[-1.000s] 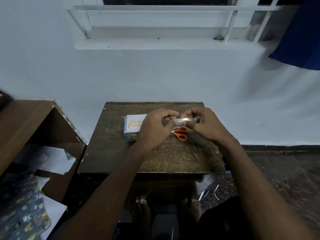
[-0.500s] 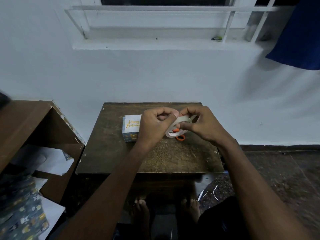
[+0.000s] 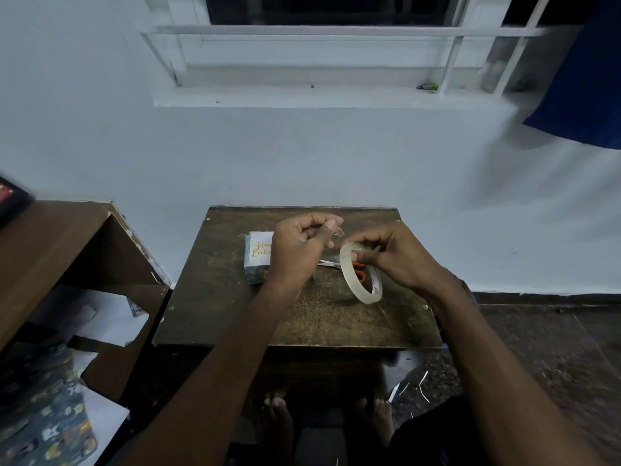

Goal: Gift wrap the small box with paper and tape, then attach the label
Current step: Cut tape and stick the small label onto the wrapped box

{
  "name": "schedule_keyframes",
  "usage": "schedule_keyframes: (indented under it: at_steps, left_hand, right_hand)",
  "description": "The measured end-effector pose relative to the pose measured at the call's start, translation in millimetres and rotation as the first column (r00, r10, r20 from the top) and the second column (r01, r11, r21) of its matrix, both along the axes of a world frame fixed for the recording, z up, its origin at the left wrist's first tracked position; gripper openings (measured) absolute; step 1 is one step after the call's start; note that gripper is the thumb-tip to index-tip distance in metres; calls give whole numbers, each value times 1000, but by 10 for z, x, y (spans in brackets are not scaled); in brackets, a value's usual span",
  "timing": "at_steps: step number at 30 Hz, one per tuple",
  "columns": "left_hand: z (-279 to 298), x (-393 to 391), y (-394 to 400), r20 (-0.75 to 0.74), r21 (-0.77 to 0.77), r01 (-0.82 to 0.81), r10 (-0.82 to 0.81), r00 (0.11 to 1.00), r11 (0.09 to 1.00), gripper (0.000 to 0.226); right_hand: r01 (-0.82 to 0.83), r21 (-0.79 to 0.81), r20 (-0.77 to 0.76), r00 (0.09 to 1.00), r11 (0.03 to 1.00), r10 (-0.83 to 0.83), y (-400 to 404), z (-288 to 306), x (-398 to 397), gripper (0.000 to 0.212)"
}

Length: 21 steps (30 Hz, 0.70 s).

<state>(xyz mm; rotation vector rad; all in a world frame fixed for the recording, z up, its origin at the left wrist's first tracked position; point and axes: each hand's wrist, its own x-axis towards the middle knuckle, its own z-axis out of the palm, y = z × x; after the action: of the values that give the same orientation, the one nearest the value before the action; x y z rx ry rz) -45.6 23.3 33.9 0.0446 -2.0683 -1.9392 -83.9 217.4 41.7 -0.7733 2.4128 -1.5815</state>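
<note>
Step in hand looks like pulling tape to fix the label. Right hand (image 3: 400, 260), fingers curled through the tape roll (image 3: 360, 276), holds it over the counter (image 3: 302, 317). Left hand (image 3: 299, 250) pinches the tape end (image 3: 337, 234). Scissors (image 3: 339, 265) lie under the hands. Wrapped box (image 3: 257, 264), label (image 3: 261, 249) on top, sits just behind the left hand. Next: cut a strip.

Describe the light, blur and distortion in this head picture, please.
Head view: dim, bluish light; wide-angle bending bows the window sill; the blue cloth at the right edge smears; the tape roll and both hands stay fairly sharp.
</note>
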Motion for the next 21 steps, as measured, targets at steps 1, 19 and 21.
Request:
schedule_keyframes:
  at_steps: [1, 19, 21]
  left_hand:
    - [5, -4, -13, 1, -8, -2, 2, 1000, 1000, 12]
    - [88, 605, -50, 106, 223, 5, -30, 994, 975, 31]
    - [66, 627, -72, 103, 168, -5, -12, 995, 986, 20]
  right_hand:
    - [-2, -21, -5, 1000, 1000, 2, -10, 6, 16, 22]
    - [88, -264, 15, 996, 960, -88, -334, -96, 697, 29]
    - [77, -265, 5, 997, 961, -78, -350, -60, 689, 27]
